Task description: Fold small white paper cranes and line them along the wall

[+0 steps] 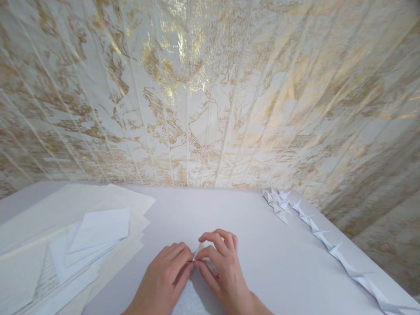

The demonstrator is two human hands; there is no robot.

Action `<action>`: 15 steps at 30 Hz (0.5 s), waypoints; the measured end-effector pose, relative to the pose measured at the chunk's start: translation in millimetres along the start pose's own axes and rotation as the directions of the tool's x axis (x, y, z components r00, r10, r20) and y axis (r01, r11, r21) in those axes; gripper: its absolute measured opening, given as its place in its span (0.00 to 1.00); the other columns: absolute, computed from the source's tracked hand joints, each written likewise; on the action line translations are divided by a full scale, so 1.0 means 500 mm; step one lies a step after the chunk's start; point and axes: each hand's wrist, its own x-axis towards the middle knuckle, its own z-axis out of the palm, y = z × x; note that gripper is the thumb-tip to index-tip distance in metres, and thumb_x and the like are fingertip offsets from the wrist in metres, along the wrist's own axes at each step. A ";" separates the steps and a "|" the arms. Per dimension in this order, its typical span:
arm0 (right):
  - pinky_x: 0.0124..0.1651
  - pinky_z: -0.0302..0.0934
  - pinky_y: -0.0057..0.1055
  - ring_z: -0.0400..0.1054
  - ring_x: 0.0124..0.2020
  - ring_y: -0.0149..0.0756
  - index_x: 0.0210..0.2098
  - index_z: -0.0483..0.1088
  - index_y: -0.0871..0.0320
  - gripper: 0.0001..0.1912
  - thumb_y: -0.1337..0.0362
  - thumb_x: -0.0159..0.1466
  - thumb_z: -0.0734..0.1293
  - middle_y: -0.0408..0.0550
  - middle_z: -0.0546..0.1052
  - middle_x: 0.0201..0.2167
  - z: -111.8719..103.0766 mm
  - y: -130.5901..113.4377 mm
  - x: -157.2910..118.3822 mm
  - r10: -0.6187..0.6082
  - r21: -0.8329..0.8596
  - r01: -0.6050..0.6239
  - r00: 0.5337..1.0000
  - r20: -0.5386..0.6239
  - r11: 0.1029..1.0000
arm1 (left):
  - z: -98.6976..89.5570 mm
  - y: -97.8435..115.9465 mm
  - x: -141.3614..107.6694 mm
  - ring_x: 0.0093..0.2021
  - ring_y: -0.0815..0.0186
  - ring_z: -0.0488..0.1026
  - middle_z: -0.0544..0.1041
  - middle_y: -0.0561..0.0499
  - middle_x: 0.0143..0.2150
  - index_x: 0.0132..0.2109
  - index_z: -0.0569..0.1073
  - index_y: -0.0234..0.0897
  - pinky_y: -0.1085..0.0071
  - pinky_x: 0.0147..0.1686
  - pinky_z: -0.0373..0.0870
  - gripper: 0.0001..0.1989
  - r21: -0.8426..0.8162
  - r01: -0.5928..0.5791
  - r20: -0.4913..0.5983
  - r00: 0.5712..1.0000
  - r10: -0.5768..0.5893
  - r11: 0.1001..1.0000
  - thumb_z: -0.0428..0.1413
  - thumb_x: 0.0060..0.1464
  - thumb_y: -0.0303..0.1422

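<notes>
Near the front middle of the table, a small folded piece of white paper (pixel 201 247) is pinched between my two hands. My left hand (pixel 166 270) is closed on its left side, thumb and forefinger pressed together. My right hand (pixel 223 261) grips it from the right with thumb and forefinger, the other fingers curled above. Fingers cover most of the paper, so its full shape is hidden. Below my hands, a pale surface with faint markings (pixel 187 299) shows between the wrists; I cannot tell what it is.
To the left lie large cream sheets (pixel 127 197) with smaller white paper pieces (pixel 101 225) on top. Folded white paper figures (pixel 323 239) line the table's right edge, with a cluster of several more (pixel 278 203) at the back right. A gold-patterned curtain (pixel 203 113) hangs behind the table (pixel 282 267).
</notes>
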 end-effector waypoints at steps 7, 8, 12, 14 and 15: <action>0.51 0.52 0.37 0.64 0.47 0.39 0.35 0.67 0.55 0.08 0.74 0.64 0.68 0.43 0.76 0.43 0.011 0.007 0.004 0.152 0.245 -0.168 0.985 0.081 0.955 | -0.002 0.006 -0.001 0.35 0.64 0.72 0.72 0.54 0.33 0.33 0.67 0.41 0.71 0.37 0.65 0.12 -0.191 0.086 0.040 0.996 -0.079 0.978 0.45 0.66 0.34; 0.50 0.53 0.36 0.64 0.45 0.38 0.34 0.67 0.55 0.07 0.73 0.64 0.68 0.43 0.76 0.40 0.013 0.009 0.004 0.174 0.263 -0.189 0.981 0.081 0.946 | -0.004 0.007 -0.001 0.35 0.64 0.72 0.72 0.54 0.33 0.33 0.67 0.41 0.72 0.37 0.65 0.13 -0.211 0.107 0.048 0.994 -0.099 0.972 0.45 0.66 0.35; 0.45 0.54 0.34 0.64 0.37 0.36 0.31 0.66 0.56 0.07 0.71 0.64 0.67 0.42 0.72 0.32 0.021 0.015 0.001 0.189 0.309 -0.197 0.980 0.058 0.930 | -0.008 0.013 0.000 0.33 0.65 0.71 0.70 0.55 0.31 0.32 0.66 0.41 0.72 0.36 0.64 0.14 -0.243 0.177 0.072 0.984 -0.164 0.954 0.44 0.66 0.37; 0.45 0.55 0.33 0.64 0.36 0.35 0.30 0.65 0.56 0.08 0.69 0.65 0.67 0.42 0.71 0.31 0.023 0.015 0.000 0.195 0.351 -0.204 0.979 0.061 0.914 | -0.008 0.014 -0.001 0.32 0.65 0.71 0.70 0.55 0.30 0.32 0.67 0.41 0.73 0.34 0.64 0.15 -0.228 0.193 0.073 0.981 -0.181 0.954 0.44 0.66 0.39; 0.45 0.55 0.33 0.65 0.36 0.35 0.30 0.65 0.56 0.08 0.68 0.66 0.66 0.43 0.71 0.31 0.024 0.014 0.000 0.202 0.375 -0.213 0.977 0.068 0.902 | -0.007 0.014 -0.002 0.32 0.65 0.71 0.70 0.55 0.30 0.32 0.67 0.41 0.73 0.34 0.63 0.15 -0.218 0.191 0.071 0.981 -0.179 0.957 0.44 0.66 0.40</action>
